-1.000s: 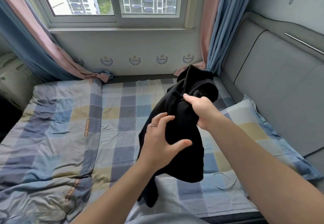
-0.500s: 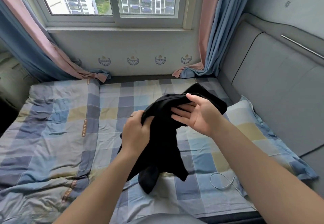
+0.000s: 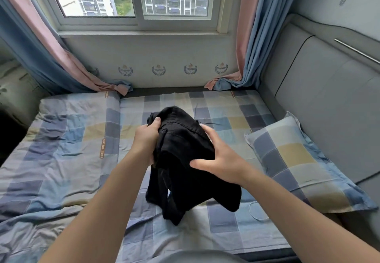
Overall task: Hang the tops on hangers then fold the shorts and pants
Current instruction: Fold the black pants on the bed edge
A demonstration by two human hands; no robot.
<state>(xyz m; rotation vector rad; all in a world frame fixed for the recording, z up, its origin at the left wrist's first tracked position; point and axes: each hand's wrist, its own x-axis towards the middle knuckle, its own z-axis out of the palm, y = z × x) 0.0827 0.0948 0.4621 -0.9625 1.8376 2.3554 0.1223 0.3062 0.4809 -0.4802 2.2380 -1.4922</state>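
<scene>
A black garment [image 3: 181, 139] is bunched up and held above the checked bed [image 3: 74, 160]. Its lower ends hang down and touch the sheet in front of me. My left hand [image 3: 147, 141] grips the garment's left side, thumb on top near a seam. My right hand [image 3: 218, 158] is around its right side, with the thumb pressed into the cloth and the fingers wrapped over the fold. Whether the garment is a top, shorts or pants cannot be told from here.
A checked pillow [image 3: 298, 160] lies at the right against the grey padded headboard [image 3: 329, 102]. A thin white cable loop [image 3: 257, 211] lies on the sheet by the pillow. A window and pink-and-blue curtains [image 3: 246, 42] stand behind the bed.
The garment has come lower and closer to me. My left hand has shifted to its left side and my right hand has gone from flat fingers to holding its right side.
</scene>
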